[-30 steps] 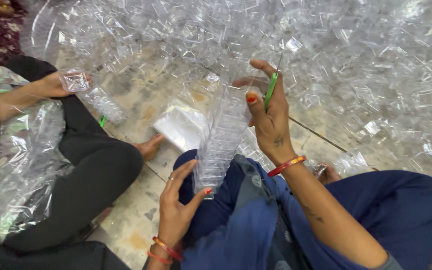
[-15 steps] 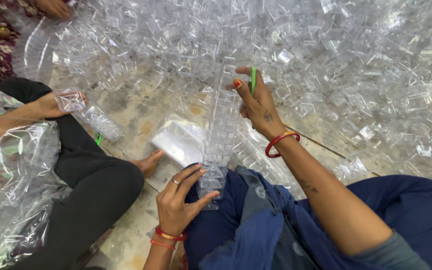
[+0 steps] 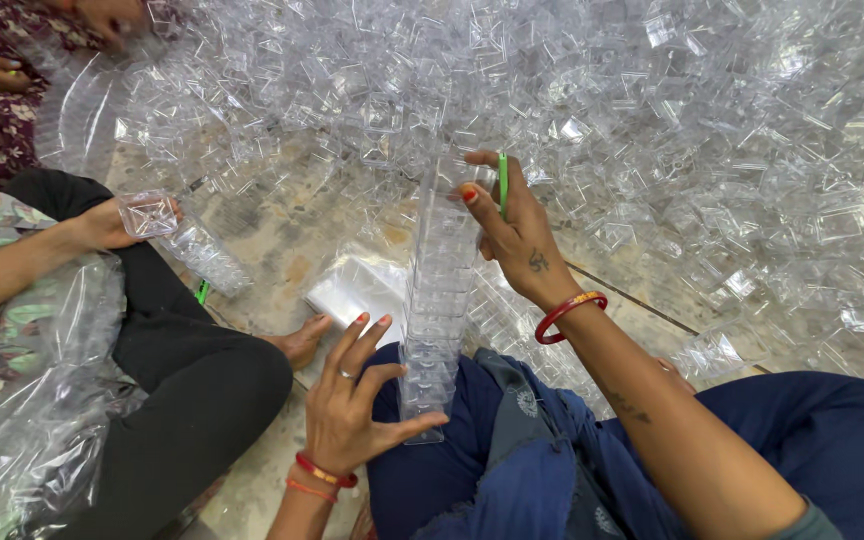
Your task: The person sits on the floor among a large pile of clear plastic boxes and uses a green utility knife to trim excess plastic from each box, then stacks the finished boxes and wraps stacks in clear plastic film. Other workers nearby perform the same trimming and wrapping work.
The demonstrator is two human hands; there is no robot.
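Gripping from both ends, the two hands steady a tall stack of clear plastic boxes (image 3: 439, 300) that stands on the lap: the left hand (image 3: 352, 405) has its grip partly open, thumb under the bottom box and fingers spread beside it, while the right hand (image 3: 514, 225) closes over the top with a green stick (image 3: 502, 185) tucked between its fingers. Keeping the column straight seems to call for even pressure top and bottom, since the nested boxes look light and slippery. At far left, a co-worker's hand (image 3: 102, 225) holds a single box (image 3: 149, 213) above a shorter stack (image 3: 207, 258). Each box looks empty. Loose boxes (image 3: 712, 130) cover the floor (image 3: 282, 250) to the right.
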